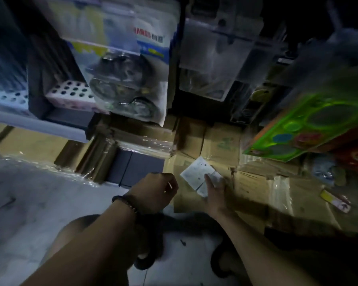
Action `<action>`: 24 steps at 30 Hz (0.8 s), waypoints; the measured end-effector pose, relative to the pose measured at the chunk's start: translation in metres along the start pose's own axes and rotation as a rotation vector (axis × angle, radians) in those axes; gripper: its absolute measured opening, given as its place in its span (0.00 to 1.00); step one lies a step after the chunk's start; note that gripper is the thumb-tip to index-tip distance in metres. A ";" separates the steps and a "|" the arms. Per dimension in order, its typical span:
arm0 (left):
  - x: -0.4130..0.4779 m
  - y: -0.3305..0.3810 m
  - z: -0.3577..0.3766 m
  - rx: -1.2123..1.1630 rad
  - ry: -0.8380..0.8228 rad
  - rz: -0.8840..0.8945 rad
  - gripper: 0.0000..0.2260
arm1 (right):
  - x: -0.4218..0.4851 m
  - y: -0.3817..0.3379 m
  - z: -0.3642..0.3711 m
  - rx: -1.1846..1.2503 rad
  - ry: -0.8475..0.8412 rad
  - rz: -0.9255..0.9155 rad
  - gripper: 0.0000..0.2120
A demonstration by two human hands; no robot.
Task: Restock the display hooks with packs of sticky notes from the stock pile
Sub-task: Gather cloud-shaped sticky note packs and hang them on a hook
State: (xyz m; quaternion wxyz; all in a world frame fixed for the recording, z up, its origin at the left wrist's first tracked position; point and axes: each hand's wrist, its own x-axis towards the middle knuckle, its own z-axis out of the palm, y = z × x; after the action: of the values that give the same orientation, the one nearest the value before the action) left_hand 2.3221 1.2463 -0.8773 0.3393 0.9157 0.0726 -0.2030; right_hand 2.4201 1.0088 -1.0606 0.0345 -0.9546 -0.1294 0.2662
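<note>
Dim, motion-blurred. Stock: flat square white packs in glossy film (195, 171), at least two overlapping, lying on the top face of a brown corrugated cardboard carton (254, 188), near its left edge, corners tilted diamond-wise.

Right hand (215, 190): fingers fairly straight, laid flat on the lower pack's right corner, touching it. Thumb not resolvable.

Left hand (159, 193): hovers just left of the carton's left edge, over the floor, apart from the packs. Fingers curled in; a thin pale sliver shows at the knuckles, can't tell if it's something held. Dark round-bead bracelet (125, 201) on that wrist.

Around:
- more taped cartons behind and to the right, tape shiny
- shrink-wrapped bundle (136, 141), crinkled clear film, left of the cartons
- pale grey smooth floor (39, 193), lower left
- clear plastic blister bags with printed header cards (130, 79) hang directly above, the lowest edge reaching down in front of the cartons' back row
- white block with rows of round holes (70, 90) on a shelf, upper left
- bright green plastic stencil board with oval cut-outs (310, 120) juts in from the right, overhanging the cartons' right side
- small yellow-and-white carded item (335, 200) on the right-hand carton
</note>
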 end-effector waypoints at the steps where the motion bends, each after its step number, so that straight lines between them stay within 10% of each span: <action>1: 0.002 -0.002 0.001 -0.001 -0.014 0.002 0.06 | 0.004 -0.004 0.003 -0.011 0.012 0.003 0.49; 24: 0.009 0.003 0.010 0.005 -0.145 -0.015 0.08 | 0.005 -0.008 -0.038 -0.459 0.183 -0.267 0.30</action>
State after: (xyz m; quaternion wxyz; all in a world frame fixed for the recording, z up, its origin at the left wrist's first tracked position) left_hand 2.3279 1.2380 -0.8861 0.3396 0.8989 0.0542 -0.2714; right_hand 2.4423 1.0177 -1.0294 -0.1360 -0.9319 -0.3074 0.1359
